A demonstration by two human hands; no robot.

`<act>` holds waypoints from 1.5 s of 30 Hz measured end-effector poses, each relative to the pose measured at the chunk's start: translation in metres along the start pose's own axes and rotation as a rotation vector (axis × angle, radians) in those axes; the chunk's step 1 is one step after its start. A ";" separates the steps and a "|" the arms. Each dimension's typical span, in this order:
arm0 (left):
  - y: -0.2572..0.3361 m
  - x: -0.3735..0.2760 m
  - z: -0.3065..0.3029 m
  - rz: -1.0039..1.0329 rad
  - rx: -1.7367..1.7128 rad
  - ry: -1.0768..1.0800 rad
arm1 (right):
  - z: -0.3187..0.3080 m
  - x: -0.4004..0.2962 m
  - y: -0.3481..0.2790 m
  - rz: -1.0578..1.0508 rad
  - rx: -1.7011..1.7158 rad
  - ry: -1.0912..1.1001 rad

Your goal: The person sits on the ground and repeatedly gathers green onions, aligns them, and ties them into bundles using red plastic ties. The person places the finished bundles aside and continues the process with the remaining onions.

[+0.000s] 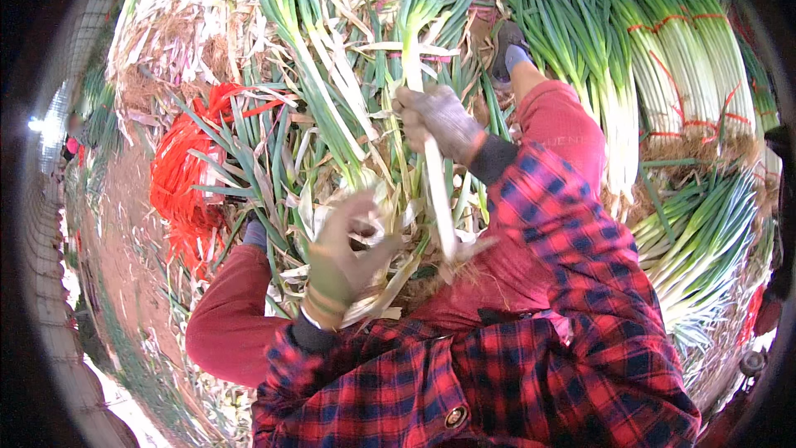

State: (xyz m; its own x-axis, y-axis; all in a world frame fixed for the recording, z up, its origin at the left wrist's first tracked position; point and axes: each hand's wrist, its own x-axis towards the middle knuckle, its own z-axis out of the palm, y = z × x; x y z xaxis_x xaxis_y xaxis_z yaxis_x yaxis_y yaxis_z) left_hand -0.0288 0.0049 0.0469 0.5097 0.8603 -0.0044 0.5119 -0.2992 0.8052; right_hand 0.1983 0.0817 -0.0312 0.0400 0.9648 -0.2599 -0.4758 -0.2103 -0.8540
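My gloved right hand (438,121) is shut around the pale shaft of a large green onion (438,199). Its green leaves point away from me, and its root end hangs near my right thigh. My left hand (345,255), also gloved and blurred by motion, is to the left of the shaft. The thumb and fingers are apart, and I see nothing between them. Stripped leaves and dry husks (311,211) cover the ground around and beneath both hands. Beyond the left hand, more green onions (336,118) lie across the litter.
To the left sits a bundle of red plastic twine (180,168). Untrimmed onions with dry roots (168,43) are heaped at upper left. Loose cleaned onions (615,118) lie right of my right leg, beside bundles tied with red strips (696,74). More loose onions (703,255) lie lower right.
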 end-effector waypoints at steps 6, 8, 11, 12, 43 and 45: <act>-0.023 0.061 0.041 0.053 -0.651 0.011 | -0.018 -0.101 0.000 -0.110 -0.424 -0.072; -0.026 0.070 0.060 -0.081 -0.707 -0.296 | -0.010 -0.128 -0.005 0.152 -0.230 -0.156; -0.016 0.058 0.075 -0.040 -0.519 -0.313 | -0.007 -0.161 -0.029 0.348 -0.400 -0.122; -0.026 0.054 0.072 0.002 -0.661 -0.210 | -0.012 -0.169 -0.027 0.343 -0.419 -0.135; 0.040 0.039 0.011 0.374 0.131 0.096 | -0.027 -0.308 -0.073 -0.342 -1.035 0.339; 0.063 0.051 0.017 0.426 -0.005 0.211 | -0.012 -0.297 -0.073 -0.241 -1.264 0.245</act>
State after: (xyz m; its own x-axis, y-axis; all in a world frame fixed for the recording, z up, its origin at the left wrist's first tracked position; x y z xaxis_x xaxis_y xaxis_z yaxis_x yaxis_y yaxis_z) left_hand 0.0409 0.0229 0.0874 0.5218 0.7268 0.4466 0.2845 -0.6418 0.7121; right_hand 0.2313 -0.1915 0.1031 0.2291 0.9734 -0.0023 0.7085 -0.1684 -0.6854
